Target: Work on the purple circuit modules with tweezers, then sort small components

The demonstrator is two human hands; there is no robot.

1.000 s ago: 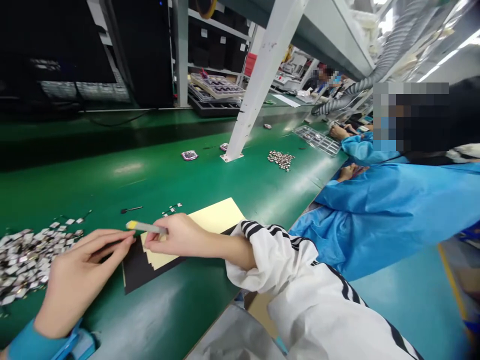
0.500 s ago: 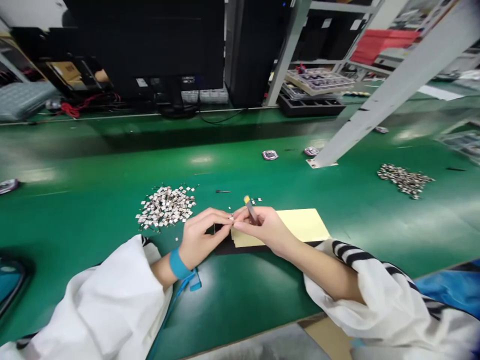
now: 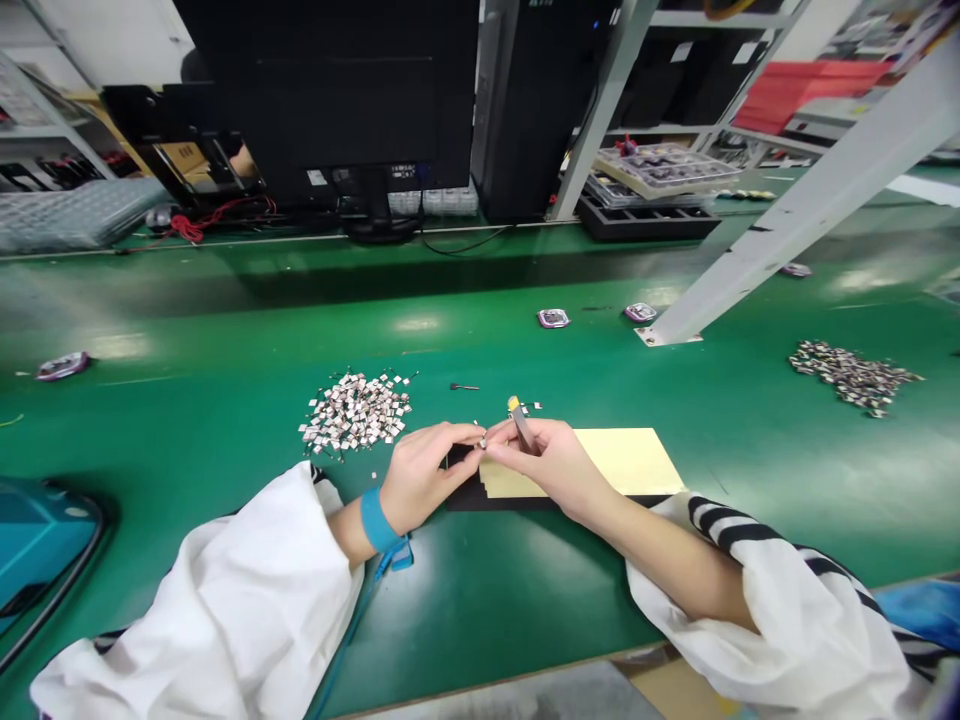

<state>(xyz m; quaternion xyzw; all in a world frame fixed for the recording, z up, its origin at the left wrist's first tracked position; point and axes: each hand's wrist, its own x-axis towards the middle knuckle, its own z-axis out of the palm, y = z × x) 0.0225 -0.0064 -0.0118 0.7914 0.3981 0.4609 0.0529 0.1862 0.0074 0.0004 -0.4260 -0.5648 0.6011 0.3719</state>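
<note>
My left hand (image 3: 431,472), with a blue wrist strap (image 3: 379,520) on, is closed in a pinch on a tiny whitish component (image 3: 482,442). My right hand (image 3: 551,462) meets it there, thumb and forefinger at the same small piece. Within that right hand are grey tweezers (image 3: 523,425), tilted with their yellow end up; their tips are hidden by the fingers. Both hands hover over a yellow paper pad (image 3: 622,460) lying on a black board (image 3: 469,495). Left of them lies a heap of small white square components with short leads (image 3: 356,412).
A small dark tool (image 3: 464,387) lies beyond the hands. Another pile of small parts (image 3: 851,375) is at the right, past a slanted metal post (image 3: 765,225). Purple-edged square pieces (image 3: 553,318) rest farther back. A teal machine (image 3: 45,550) stands at left; a monitor (image 3: 337,100) at the back.
The camera has turned slightly left, so the whole scene sits farther right. Both hands keep their pinch at the small component, with hardly any movement over the pad.
</note>
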